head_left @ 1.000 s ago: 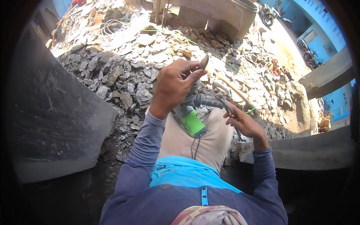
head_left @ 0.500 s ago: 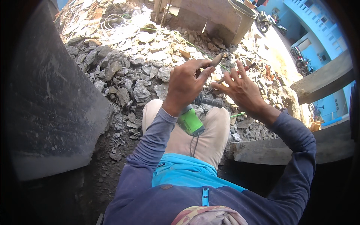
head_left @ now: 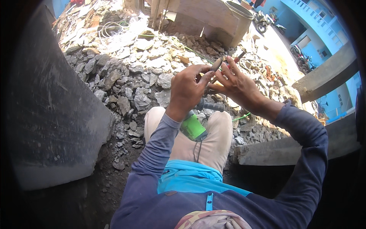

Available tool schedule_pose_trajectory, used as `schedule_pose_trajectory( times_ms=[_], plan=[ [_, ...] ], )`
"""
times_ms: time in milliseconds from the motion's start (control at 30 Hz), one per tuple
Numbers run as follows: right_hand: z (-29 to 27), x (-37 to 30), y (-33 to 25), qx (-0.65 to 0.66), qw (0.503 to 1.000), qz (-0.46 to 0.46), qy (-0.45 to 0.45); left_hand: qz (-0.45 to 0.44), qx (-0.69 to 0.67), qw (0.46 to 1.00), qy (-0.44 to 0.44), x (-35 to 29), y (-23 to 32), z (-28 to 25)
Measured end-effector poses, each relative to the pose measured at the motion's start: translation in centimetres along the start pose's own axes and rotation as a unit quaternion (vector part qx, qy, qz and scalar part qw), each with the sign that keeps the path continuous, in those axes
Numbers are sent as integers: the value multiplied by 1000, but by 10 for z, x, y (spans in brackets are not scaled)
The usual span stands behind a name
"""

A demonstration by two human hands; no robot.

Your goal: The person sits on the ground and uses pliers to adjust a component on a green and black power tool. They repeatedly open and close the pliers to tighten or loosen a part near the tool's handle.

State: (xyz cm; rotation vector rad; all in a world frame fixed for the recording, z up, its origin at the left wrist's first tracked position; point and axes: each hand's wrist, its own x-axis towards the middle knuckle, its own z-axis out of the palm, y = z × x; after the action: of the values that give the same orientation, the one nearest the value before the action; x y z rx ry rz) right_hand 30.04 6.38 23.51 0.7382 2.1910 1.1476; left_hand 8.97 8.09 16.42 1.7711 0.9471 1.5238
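My left hand [head_left: 187,86] pinches a grey-brown, blunt-ended piece [head_left: 216,64] between thumb and fingers; its exact kind is unclear. Close beside it, my right hand [head_left: 238,84] is curled round a slim tool with a red and dark end [head_left: 238,58] sticking out past the fingers. Most of that tool is hidden by the hand. The right fingertips are at the end of the grey-brown piece. Below both hands, a green power tool [head_left: 193,128] with a black ribbed side handle [head_left: 212,106] rests between my thighs, its dark cord trailing toward me.
Broken rock and concrete rubble [head_left: 126,82] spreads ahead. A large dark slab [head_left: 57,114] stands at the left; concrete beams [head_left: 324,78] jut in from the right. Beyond are a tangle of pale cable [head_left: 114,32], a bucket [head_left: 241,17] and parked motorbikes [head_left: 261,21].
My right hand has moved left and slightly up, bringing its fingers to the piece in my left hand. The red part of the slim tool shows more now. The green power tool stays on my lap.
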Motion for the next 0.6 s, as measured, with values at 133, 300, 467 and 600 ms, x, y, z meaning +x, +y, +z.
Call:
schedule_pose_trajectory(
  times_ms=[133,300,467,600],
  plan=[
    [-3,1,-2,-8,1000,4,-26,11,8,1000,2,1,0,0],
    [-8,2,-3,-14,1000,-2,-26,-1,6,1000,-2,0,1,0],
    [-16,5,-3,-36,998,-8,-51,9,8,1000,3,0,-2,1],
    [-17,10,-3,-11,998,-1,-56,6,-4,1000,6,-1,0,0]
  ],
)
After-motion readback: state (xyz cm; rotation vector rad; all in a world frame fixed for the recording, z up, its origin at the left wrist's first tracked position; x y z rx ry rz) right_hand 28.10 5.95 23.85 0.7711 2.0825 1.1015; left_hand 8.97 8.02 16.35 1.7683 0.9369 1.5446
